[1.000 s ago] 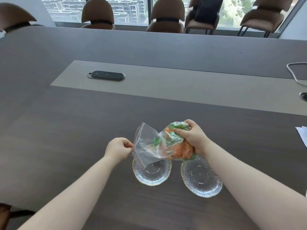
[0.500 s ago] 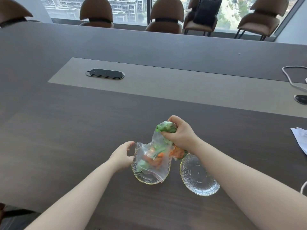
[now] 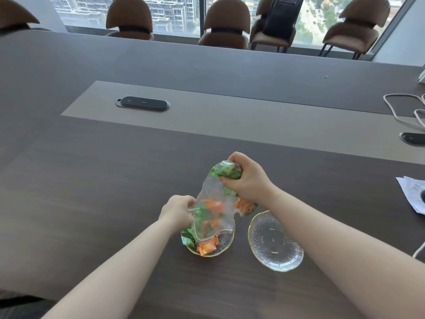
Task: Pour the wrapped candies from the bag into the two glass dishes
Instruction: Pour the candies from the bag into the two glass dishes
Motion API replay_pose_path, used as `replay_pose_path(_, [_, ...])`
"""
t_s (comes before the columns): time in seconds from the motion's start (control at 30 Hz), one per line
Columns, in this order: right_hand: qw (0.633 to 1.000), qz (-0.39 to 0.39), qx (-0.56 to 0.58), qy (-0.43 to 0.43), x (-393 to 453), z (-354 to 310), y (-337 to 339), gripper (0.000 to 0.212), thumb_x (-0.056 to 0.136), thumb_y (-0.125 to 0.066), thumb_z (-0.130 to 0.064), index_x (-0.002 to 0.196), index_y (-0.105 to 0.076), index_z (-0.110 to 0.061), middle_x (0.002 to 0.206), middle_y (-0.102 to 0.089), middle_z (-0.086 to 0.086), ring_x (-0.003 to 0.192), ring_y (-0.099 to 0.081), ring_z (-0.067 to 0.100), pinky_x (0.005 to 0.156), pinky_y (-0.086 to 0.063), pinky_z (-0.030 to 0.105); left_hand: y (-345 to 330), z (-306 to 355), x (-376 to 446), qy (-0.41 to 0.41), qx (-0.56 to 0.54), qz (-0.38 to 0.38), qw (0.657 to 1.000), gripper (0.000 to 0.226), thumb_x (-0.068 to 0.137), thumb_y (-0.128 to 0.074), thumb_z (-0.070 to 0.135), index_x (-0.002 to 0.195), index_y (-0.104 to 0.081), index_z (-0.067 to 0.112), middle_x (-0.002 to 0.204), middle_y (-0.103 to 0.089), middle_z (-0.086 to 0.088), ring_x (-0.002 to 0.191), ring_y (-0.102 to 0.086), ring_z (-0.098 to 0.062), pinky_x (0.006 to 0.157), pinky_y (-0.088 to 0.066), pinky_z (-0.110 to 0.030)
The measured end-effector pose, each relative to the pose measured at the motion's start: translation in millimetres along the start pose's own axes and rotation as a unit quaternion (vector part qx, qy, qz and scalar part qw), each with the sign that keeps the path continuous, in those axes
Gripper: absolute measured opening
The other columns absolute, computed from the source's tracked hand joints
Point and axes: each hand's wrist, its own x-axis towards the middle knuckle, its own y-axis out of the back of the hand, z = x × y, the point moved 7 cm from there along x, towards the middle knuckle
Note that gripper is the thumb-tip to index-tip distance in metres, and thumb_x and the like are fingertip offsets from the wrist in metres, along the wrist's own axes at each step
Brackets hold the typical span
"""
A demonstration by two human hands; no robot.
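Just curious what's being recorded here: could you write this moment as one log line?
step: pouring | bag: tipped, both hands gripping | left dish: candies landing | right dish: empty

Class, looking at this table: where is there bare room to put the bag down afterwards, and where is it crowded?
Free: the dark table left of the left dish, and the pale strip beyond the hands. Crowded: around both dishes, and the right edge with the paper and cables.
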Motion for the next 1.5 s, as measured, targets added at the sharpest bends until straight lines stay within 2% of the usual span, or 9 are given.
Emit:
replay_pose_path(0.07, [1.0, 0.007, 0.001, -0.004, -0.6, 2.7, 3.6, 0.03, 0.074, -0.069, -0.009, 0.069, -0.044, -0.026, 0.058, -0.045, -0.008, 0.048, -0.042, 0.003, 0.049, -0.037, 0.008, 1.5, -0.2, 2.5, 0.0, -0.006, 0.025, 1.0, 0.022, 0.079, -0.054, 0.022, 0.093, -0.07, 0.029, 0.107, -0.068, 0.0, 0.096, -0.064, -0.023, 0.078, -0.05, -0.03])
replay_pose_path(0.2, [1.0, 0.026, 0.006, -0.014, -2.6, 10.4, 11.3, 0.024, 0.073, -0.07, -0.01, 0.075, -0.048, -0.02, 0.059, -0.046, -0.009, 0.051, -0.041, 0.004, 0.051, -0.039, 0.009, 7.4, 5.4, 2.6, -0.01, 0.0, 0.027, 1.0, 0.021, 0.08, -0.054, 0.019, 0.09, -0.071, 0.026, 0.101, -0.072, 0.004, 0.1, -0.063, -0.02, 0.081, -0.048, -0.028])
replay_pose_path(0.37, [0.998, 0.05, 0.019, -0.015, -4.2, 15.6, 20.1, 0.023, 0.074, -0.07, -0.011, 0.076, -0.049, -0.019, 0.06, -0.047, -0.009, 0.051, -0.042, 0.003, 0.051, -0.038, 0.008, 24.3, 11.5, -2.1, -0.019, -0.004, 0.017, 1.0, 0.022, 0.078, -0.056, 0.019, 0.068, -0.057, 0.038, 0.086, -0.067, 0.011, 0.094, -0.062, -0.016, 0.084, -0.049, -0.028])
replay_pose_path(0.5, [0.998, 0.061, 0.02, -0.012, -5.6, 14.3, 27.5, 0.02, 0.074, -0.069, -0.009, 0.079, -0.051, -0.012, 0.064, -0.048, -0.005, 0.054, -0.041, 0.004, 0.051, -0.038, 0.009, 39.0, 21.1, -7.1, -0.029, -0.003, 0.016, 0.999, 0.026, 0.076, -0.055, 0.017, 0.061, -0.053, 0.038, 0.076, -0.062, 0.017, 0.091, -0.063, -0.016, 0.086, -0.051, -0.031])
replay_pose_path(0.63, [0.997, 0.069, 0.025, -0.027, -7.6, 17.2, 36.8, 0.019, 0.075, -0.069, -0.011, 0.078, -0.05, -0.016, 0.065, -0.05, -0.007, 0.055, -0.043, 0.006, 0.052, -0.039, 0.011, 48.3, 30.5, -15.1, -0.024, -0.017, 0.004, 1.0, 0.015, 0.065, -0.052, 0.022, 0.06, -0.056, 0.035, 0.077, -0.065, 0.014, 0.09, -0.064, -0.017, 0.086, -0.052, -0.034])
replay_pose_path(0.77, [0.995, 0.081, 0.035, -0.036, -12.1, 23.9, 45.3, 0.018, 0.075, -0.069, -0.012, 0.08, -0.052, -0.015, 0.066, -0.051, -0.007, 0.061, -0.047, 0.011, 0.061, -0.044, 0.023, 52.8, 40.5, -22.8, -0.032, -0.031, 0.008, 0.999, 0.015, 0.057, -0.046, 0.024, 0.06, -0.058, 0.033, 0.076, -0.066, 0.013, 0.088, -0.064, -0.018, 0.086, -0.053, -0.036])
replay_pose_path(1.1, [0.991, 0.11, 0.042, -0.058, -25.3, 43.9, 83.4, 0.02, 0.075, -0.07, -0.014, 0.077, -0.051, -0.018, 0.065, -0.049, -0.006, 0.059, -0.048, 0.012, 0.058, -0.045, 0.024, 50.7, 73.1, -27.7, -0.054, -0.011, 0.031, 0.998, 0.028, 0.068, -0.052, 0.01, 0.058, -0.057, 0.035, 0.072, -0.064, 0.016, 0.086, -0.064, -0.016, 0.085, -0.053, -0.034])
replay_pose_path(1.5, [0.984, 0.145, -0.009, -0.102, -64.7, 91.5, 172.4, 0.02, 0.074, -0.068, -0.012, 0.084, -0.052, -0.009, 0.066, -0.053, -0.003, 0.06, -0.047, 0.014, 0.061, -0.043, 0.026, -2.8, 159.7, -26.2, -0.118, 0.009, -0.02, 0.993, 0.029, 0.068, -0.05, 0.009, 0.06, -0.059, 0.035, 0.076, -0.066, 0.015, 0.087, -0.064, -0.015, 0.084, -0.054, -0.033])
